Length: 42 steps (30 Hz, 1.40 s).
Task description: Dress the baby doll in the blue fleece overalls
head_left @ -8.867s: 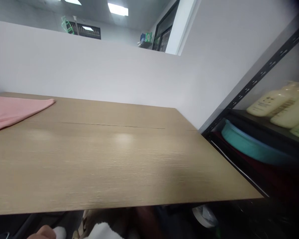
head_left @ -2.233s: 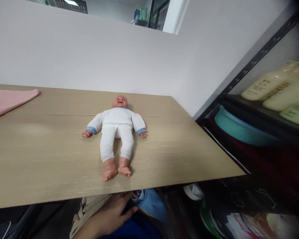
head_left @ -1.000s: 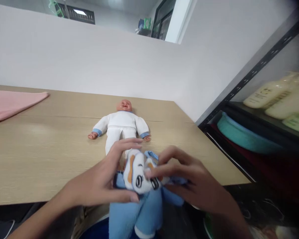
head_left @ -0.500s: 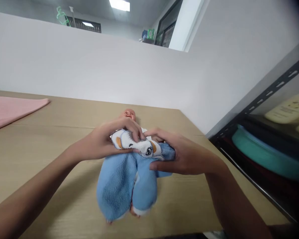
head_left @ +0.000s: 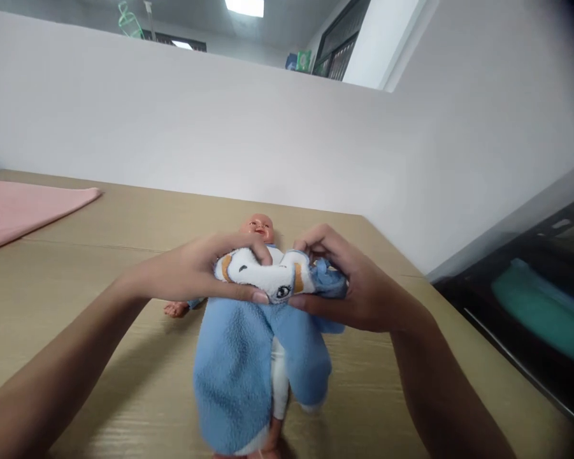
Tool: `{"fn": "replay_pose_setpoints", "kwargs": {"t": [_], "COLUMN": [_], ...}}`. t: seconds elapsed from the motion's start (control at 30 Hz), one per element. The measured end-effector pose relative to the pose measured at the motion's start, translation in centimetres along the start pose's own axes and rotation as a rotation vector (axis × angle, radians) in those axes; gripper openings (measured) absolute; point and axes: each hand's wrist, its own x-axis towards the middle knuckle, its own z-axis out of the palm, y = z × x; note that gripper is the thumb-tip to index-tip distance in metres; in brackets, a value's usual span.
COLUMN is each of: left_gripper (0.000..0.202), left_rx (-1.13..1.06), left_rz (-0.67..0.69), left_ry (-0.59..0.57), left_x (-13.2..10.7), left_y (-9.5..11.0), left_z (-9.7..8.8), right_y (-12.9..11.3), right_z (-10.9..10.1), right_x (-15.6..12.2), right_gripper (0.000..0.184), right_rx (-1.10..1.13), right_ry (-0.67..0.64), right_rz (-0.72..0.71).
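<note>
A baby doll (head_left: 258,227) in white clothes lies on its back on the wooden table (head_left: 76,268), head toward the far wall. Both my hands hold a small blue fleece garment (head_left: 239,370) above the doll's body. Its white top part has orange marks and a cartoon eye. My left hand (head_left: 195,274) pinches the left side of that white part, fingers closed. On the right side my right hand (head_left: 358,287) grips it the same way. The two blue legs hang down and cover most of the doll's torso and legs.
A folded pink cloth (head_left: 23,207) lies at the table's far left. A white partition wall stands behind the table. To the right is a dark metal shelf (head_left: 530,306) holding a teal round item (head_left: 545,312).
The doll was laid on the table, then the blue garment came up from below the edge. Since half a second ago, my hands have carried it slightly farther over the doll.
</note>
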Motion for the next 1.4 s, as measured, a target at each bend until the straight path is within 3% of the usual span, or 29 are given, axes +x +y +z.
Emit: {"fn": "replay_pose_setpoints", "kwargs": {"t": [0.1, 0.27, 0.47, 0.6, 0.8, 1.03, 1.1, 1.2, 1.3, 1.4], "left_gripper": [0.033, 0.028, 0.029, 0.027, 0.024, 0.031, 0.033, 0.033, 0.032, 0.031], "left_rx": [-0.028, -0.037, -0.048, 0.085, 0.201, -0.153, -0.234, -0.261, -0.244, -0.241], "left_rz": [0.088, 0.193, 0.22, 0.217, 0.138, 0.134, 0.153, 0.158, 0.062, -0.03], "left_ry": [0.107, 0.208, 0.291, 0.399, 0.283, 0.151, 0.154, 0.173, 0.18, 0.141], "left_x": [0.1, 0.4, 0.4, 0.5, 0.3, -0.1, -0.2, -0.4, -0.6, -0.6], "left_y": [-0.2, -0.4, -0.2, 0.5, 1.6, 1.1, 0.9, 0.8, 1.2, 1.6], "left_z": [0.1, 0.2, 1.0, 2.0, 2.0, 0.4, 0.1, 0.0, 0.2, 0.3], "right_y": [-0.3, -0.7, -1.0, -1.6, -2.6, -2.6, -2.2, -1.4, -1.1, -1.1], "right_z": [-0.2, -0.5, -0.6, -1.1, -1.7, -2.1, -2.1, -1.9, -2.0, -2.9], "right_x": [-0.1, 0.4, 0.1, -0.7, -1.2, -1.1, -1.1, -1.4, -1.8, -2.0], "right_gripper": [0.06, 0.032, 0.048, 0.054, 0.036, 0.034, 0.029, 0.031, 0.031, 0.027], "right_rx": [-0.049, -0.107, 0.0, 0.015, -0.12, -0.053, -0.055, -0.019, 0.042, -0.006], "right_ry": [-0.075, 0.002, 0.02, 0.047, 0.078, 0.006, -0.016, 0.109, 0.245, 0.206], "right_rz": [-0.038, -0.238, -0.262, -0.232, -0.25, -0.358, -0.311, -0.219, -0.164, 0.021]}}
